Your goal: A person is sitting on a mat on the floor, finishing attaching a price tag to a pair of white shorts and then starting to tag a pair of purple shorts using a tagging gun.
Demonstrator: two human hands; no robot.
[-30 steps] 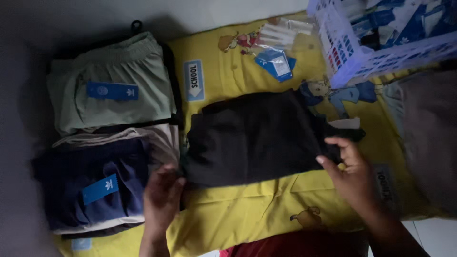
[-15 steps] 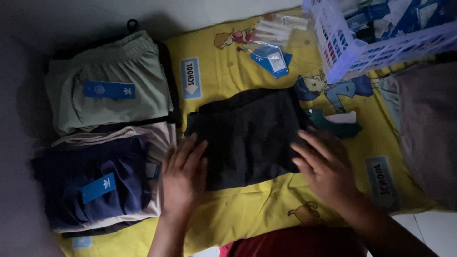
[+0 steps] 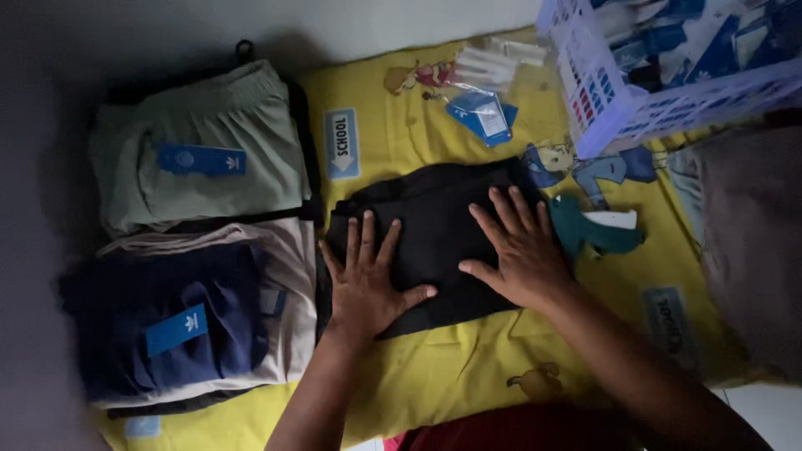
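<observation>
The folded black garment (image 3: 434,242) lies in the middle of the yellow cartoon-print sheet (image 3: 451,376), and both hands press flat on it: the left hand (image 3: 368,280) on its near left corner, the right hand (image 3: 518,246) on its right half, fingers spread wide, gripping nothing. The fold looks loose at the lower edge, so lifting the palms unevenly could let it spring open or skew. Just beside it on the left sit the folded sage-green shorts (image 3: 200,159) and the navy garment (image 3: 167,326) on a beige one (image 3: 288,276); a sideways slide could nudge those stacks. The white basket (image 3: 618,100) stands well apart, top right
</observation>
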